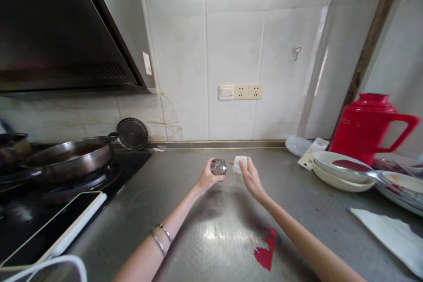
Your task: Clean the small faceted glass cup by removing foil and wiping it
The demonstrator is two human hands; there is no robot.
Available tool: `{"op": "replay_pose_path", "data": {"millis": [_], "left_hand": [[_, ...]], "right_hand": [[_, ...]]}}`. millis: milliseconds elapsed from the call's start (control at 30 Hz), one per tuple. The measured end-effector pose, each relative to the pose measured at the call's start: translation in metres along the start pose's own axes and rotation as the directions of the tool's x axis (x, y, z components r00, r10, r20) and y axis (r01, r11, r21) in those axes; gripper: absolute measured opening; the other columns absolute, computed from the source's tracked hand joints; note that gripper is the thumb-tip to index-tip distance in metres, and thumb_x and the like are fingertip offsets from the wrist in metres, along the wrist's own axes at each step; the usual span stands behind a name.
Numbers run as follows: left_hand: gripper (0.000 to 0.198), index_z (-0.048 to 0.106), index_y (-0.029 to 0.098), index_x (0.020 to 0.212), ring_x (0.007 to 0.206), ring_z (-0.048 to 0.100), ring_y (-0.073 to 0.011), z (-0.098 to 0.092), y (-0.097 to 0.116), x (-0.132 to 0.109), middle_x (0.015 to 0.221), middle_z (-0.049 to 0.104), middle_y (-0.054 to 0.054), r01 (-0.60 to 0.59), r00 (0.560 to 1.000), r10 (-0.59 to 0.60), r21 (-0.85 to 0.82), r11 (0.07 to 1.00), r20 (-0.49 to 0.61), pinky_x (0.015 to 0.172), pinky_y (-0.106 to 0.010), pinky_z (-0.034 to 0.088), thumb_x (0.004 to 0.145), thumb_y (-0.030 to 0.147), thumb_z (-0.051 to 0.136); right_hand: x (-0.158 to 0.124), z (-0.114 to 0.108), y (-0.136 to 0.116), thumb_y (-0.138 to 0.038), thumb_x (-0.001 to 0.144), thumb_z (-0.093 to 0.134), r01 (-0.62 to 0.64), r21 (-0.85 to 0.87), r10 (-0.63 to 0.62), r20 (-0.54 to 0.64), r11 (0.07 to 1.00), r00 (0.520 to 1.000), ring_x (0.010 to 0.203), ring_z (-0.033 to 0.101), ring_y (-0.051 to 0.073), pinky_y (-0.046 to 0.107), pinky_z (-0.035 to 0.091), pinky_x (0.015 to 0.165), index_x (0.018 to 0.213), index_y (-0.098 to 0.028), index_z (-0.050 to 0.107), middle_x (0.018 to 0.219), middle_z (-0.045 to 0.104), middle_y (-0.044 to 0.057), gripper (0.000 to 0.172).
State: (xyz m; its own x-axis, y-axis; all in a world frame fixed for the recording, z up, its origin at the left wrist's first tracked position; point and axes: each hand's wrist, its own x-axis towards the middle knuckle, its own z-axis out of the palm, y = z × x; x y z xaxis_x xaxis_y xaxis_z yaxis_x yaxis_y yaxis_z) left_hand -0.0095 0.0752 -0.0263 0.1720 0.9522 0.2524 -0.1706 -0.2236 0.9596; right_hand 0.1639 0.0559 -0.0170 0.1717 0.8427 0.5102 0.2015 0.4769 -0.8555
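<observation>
Above the steel counter (185, 246), my left hand (206, 177) grips a small faceted glass object (218, 167), dark and clear, with fingers and thumb around its left side. Just to the right, my right hand (251, 177) pinches a small white square piece (240, 164), its thumb lying across the front. A narrow gap separates the two held things. What exactly each one is cannot be made out. A torn red patch (266, 251) shows on the counter below my right forearm.
On the left are a pan (71, 154) on the stove, a phone (53, 229) with a white cable, and a round black disc (132, 134). Stacked bowls (343, 176), a red thermos (366, 128), a white power strip (313, 153) and a white cloth (393, 235) are on the right.
</observation>
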Motion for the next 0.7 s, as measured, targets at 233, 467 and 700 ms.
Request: {"op": "replay_pose_path", "data": {"millis": [233,467,700], "left_hand": [[0.078,0.044,0.020,0.114,0.084,0.058,-0.0156,-0.004,-0.012,-0.014,0.104,0.056,-0.004,-0.034,0.999,0.034,0.044,0.998,0.015,0.080,-0.030,0.044,0.045,0.005,0.078],[0.080,0.043,0.020,0.112,0.092,0.057,-0.0186,0.006,-0.009,-0.022,0.105,0.055,-0.005,-0.107,0.990,0.099,0.080,0.991,0.096,0.084,-0.031,0.043,0.042,0.002,0.077],[0.074,0.039,0.021,0.112,0.088,0.056,-0.0165,0.011,-0.004,-0.026,0.102,0.054,-0.003,-0.165,0.983,0.158,0.074,0.984,0.093,0.079,-0.029,0.044,0.046,0.003,0.069]], "right_hand": [[0.007,-0.006,0.008,-0.048,0.088,0.047,0.206,-0.229,-0.189,0.091,0.951,0.978,0.075,0.063,0.021,0.030,0.049,0.070,0.089,-0.017,0.068,0.080,0.071,0.006,0.038],[0.000,-0.004,-0.008,-0.034,0.090,0.047,0.364,-0.213,-0.321,0.214,0.907,0.923,0.078,0.069,0.021,0.029,0.054,0.070,0.100,-0.020,0.071,0.088,0.074,0.005,0.030],[-0.014,0.000,-0.013,-0.022,0.094,0.043,0.600,-0.251,-0.515,0.331,0.759,0.790,0.096,0.069,0.021,0.032,0.057,0.082,0.114,-0.022,0.065,0.106,0.072,0.008,0.030]]}}
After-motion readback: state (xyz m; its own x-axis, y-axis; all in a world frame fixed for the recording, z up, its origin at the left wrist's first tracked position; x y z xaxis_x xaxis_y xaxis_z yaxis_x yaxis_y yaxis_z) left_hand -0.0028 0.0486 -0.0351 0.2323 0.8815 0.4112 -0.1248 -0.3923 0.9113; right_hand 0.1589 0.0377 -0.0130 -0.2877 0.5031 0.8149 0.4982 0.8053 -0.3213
